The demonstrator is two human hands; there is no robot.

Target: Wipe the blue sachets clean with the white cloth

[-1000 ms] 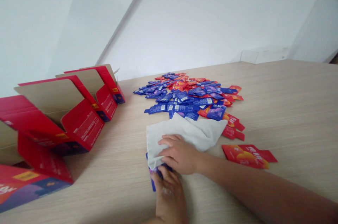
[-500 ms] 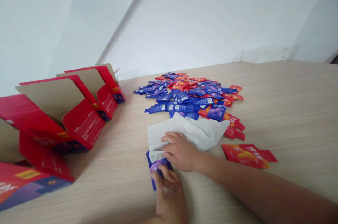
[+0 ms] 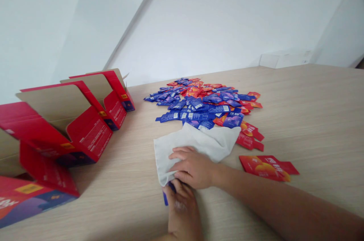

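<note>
A white cloth (image 3: 216, 144) lies spread on the table, its near left corner over a blue packet (image 3: 165, 198). My right hand (image 3: 193, 167) presses flat on the cloth with its fingers somewhat apart. Just below it, my left hand (image 3: 183, 207) rests its fingertips on the blue packet, which is mostly hidden by the cloth and the fingers. Beyond the cloth is a heap of blue and red packets (image 3: 199, 106). To the right of the cloth lies a single red packet (image 3: 265, 168).
Open red boxes stand in a row along the left, the nearest box (image 3: 31, 195) cut off by the picture's edge. A pale wall (image 3: 227, 17) rises behind the wooden table (image 3: 321, 119). A white box-like object (image 3: 284, 60) is at the back right.
My right hand and the cloth have moved slightly left and toward me, so the cloth now covers more of the blue packet. My left hand has hardly moved.
</note>
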